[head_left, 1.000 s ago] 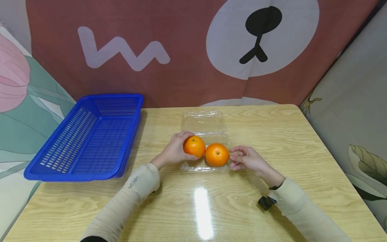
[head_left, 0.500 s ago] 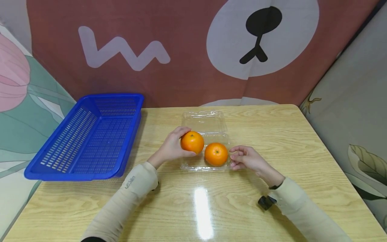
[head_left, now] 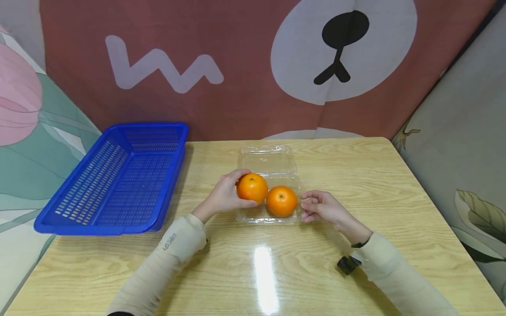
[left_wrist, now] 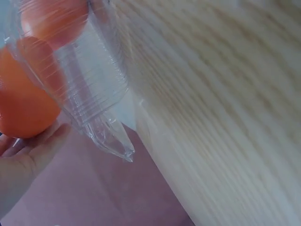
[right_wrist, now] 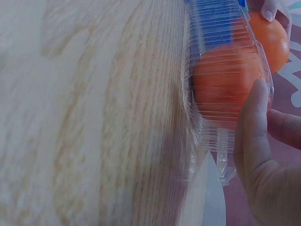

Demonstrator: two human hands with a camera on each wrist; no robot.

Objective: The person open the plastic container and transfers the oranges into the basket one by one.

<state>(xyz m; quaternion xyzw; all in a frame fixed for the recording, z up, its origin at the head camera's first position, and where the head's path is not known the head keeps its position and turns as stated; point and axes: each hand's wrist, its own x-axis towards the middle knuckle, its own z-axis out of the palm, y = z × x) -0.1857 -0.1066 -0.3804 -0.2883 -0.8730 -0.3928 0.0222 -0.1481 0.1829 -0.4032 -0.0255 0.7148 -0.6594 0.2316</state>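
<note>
My left hand (head_left: 226, 193) grips an orange (head_left: 252, 188) over the left side of a clear plastic clamshell box (head_left: 253, 214). In the left wrist view, this orange (left_wrist: 23, 94) sits partly above the box's rim. A second orange (head_left: 281, 202) lies inside the box on the right, close beside the first. My right hand (head_left: 322, 207) pinches the box's right edge; the right wrist view has the thumb (right_wrist: 254, 127) against the outer wall and another finger behind the rim. Behind the oranges, the box's lid (head_left: 266, 159) lies folded back on the table.
A blue plastic basket (head_left: 166, 197) with slotted sides stands at the left, partly past the table's edge. The wooden table (head_left: 356, 166) meets a printed cloth backdrop (head_left: 237, 105) at the back. A black wrist device (head_left: 348, 265) hangs under the right sleeve.
The left hand and its orange rose slightly up and left, then came back down a little. The other orange has shifted slightly left. The right hand stays on the box edge.
</note>
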